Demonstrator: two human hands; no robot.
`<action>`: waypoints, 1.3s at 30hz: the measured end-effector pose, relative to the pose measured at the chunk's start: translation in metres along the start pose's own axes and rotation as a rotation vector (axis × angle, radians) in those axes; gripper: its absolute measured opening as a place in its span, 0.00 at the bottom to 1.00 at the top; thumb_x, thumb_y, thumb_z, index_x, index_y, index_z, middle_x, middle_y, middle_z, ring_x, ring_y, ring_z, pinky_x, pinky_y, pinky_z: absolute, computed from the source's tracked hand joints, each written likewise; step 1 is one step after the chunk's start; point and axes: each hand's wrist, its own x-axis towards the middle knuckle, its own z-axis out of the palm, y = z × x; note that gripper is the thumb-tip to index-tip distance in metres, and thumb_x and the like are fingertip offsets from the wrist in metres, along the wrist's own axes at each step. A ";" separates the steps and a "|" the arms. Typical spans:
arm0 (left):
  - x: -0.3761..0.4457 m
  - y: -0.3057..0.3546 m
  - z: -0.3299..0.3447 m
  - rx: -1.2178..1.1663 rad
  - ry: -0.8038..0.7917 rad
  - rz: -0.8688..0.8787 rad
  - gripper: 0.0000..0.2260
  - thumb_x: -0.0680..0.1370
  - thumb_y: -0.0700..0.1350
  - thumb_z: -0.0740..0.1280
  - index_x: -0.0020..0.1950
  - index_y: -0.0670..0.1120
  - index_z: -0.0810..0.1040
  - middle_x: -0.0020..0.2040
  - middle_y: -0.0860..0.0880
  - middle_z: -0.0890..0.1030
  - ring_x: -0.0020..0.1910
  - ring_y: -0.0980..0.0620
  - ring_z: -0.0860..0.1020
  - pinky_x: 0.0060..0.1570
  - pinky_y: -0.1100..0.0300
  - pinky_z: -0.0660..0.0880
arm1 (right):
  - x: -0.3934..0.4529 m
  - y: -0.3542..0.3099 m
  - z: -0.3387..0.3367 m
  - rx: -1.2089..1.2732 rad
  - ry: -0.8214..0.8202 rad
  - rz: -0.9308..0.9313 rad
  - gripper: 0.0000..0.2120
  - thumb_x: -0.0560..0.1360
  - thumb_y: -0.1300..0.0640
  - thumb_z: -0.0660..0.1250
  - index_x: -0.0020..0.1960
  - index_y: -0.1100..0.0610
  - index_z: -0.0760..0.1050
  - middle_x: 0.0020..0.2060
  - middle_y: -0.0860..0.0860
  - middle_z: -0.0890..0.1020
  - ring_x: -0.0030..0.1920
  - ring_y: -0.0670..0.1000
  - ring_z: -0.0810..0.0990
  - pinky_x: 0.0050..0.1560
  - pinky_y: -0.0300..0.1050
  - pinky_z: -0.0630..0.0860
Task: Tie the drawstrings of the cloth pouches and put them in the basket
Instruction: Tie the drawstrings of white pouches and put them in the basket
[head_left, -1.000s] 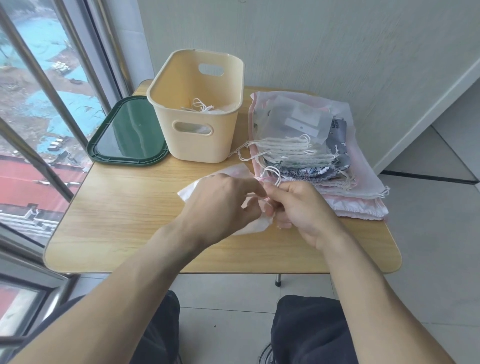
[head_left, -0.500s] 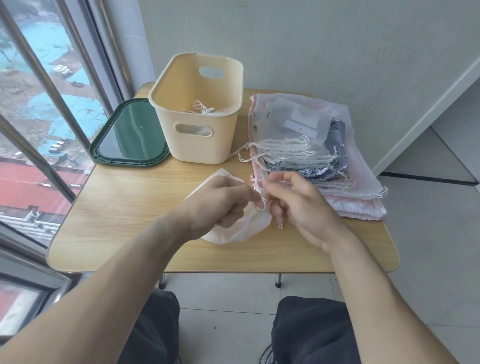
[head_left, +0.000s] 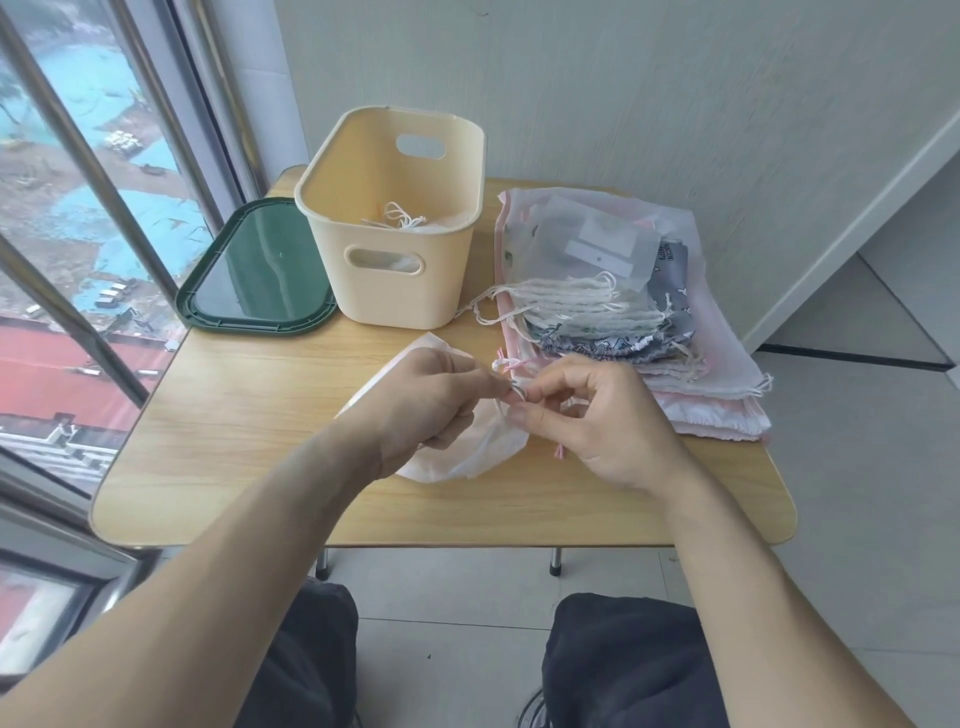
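Here, mid-table (head_left: 249, 467): my left hand (head_left: 426, 400) and right hand (head_left: 597, 421) meet fingertip to fingertip, both pinching the drawstring (head_left: 506, 366) of a white pouch (head_left: 467, 452). The pouch lies under the left hand, long axis running from the near right to the far left, gathered mouth toward the right hand. A pink cord end (head_left: 559, 453) hangs below the right palm. The basket (head_left: 395, 228) stands behind, with one tied pouch inside. A pile (head_left: 623, 312) of pouches sits right of the basket, a green lid (head_left: 254, 275) left.
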 end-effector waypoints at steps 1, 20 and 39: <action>0.000 -0.001 0.000 0.031 0.012 -0.011 0.08 0.79 0.38 0.67 0.48 0.34 0.81 0.25 0.52 0.59 0.24 0.53 0.55 0.24 0.62 0.52 | 0.000 0.001 -0.003 -0.027 -0.034 0.019 0.06 0.69 0.53 0.80 0.40 0.52 0.83 0.41 0.48 0.82 0.36 0.50 0.77 0.36 0.46 0.77; 0.000 -0.005 0.011 0.605 0.099 0.172 0.09 0.81 0.49 0.67 0.43 0.49 0.82 0.22 0.67 0.71 0.26 0.69 0.71 0.28 0.74 0.65 | 0.003 -0.008 -0.030 0.665 0.605 0.159 0.09 0.81 0.60 0.65 0.60 0.59 0.75 0.54 0.55 0.81 0.50 0.53 0.84 0.47 0.48 0.82; -0.002 -0.008 -0.013 0.689 0.082 0.212 0.10 0.79 0.52 0.70 0.43 0.49 0.87 0.31 0.47 0.79 0.27 0.58 0.66 0.28 0.67 0.64 | -0.005 0.000 -0.011 -0.321 -0.037 -0.070 0.05 0.77 0.55 0.73 0.43 0.53 0.84 0.36 0.45 0.84 0.34 0.43 0.82 0.44 0.50 0.81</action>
